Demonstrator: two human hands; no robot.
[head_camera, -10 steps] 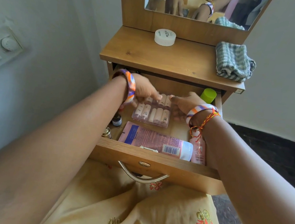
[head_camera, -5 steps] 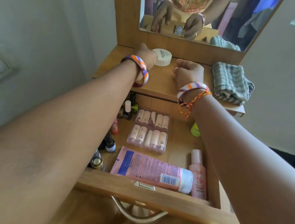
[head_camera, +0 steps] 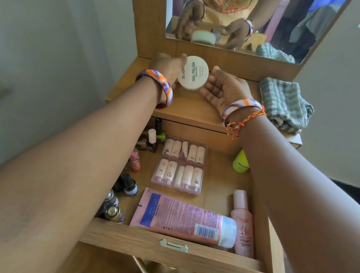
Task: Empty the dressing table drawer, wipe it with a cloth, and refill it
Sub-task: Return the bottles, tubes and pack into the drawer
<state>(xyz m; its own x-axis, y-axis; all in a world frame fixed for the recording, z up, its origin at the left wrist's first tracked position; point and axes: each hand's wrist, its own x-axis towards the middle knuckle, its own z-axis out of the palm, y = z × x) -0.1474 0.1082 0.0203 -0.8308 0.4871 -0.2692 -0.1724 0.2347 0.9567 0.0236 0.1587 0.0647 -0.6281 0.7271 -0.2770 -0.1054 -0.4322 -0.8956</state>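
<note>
The wooden pull-out drawer (head_camera: 183, 258) of the dressing table is open & full of stuff, so I think the job is at the refill part, near the end, though the pics can't tell me if it was wiped. The left hand (head_camera: 167, 69) grips the round white plastic tub (head_camera: 193, 72) w/ "NAIL POLISH" printed on its lid, tipped up over the flat wooden table top (head_camera: 190, 113). The right hand (head_camera: 223, 88) is loose, fingers mostly straight, just touching the tub's other side, not holding. The tub looks like one of the last things to go in; then the drawer needs pushing shut. The soft grey-green checked cloth (head_camera: 285, 103) sits bunched up on the top, at the right. In the drawer: a clear hard plastic box of small pale pink tubes (head_camera: 180, 165) in 2 rows, a big squishy pink tube w/ a blue panel (head_camera: 184, 220) lying flat at the front, a smooth pink bottle (head_camera: 243, 224) beside it, a bright yellow-green bottle (head_camera: 240, 163) at the back right, & little shiny glass nail polish bottles (head_camera: 128, 186) along the left wall.
</note>
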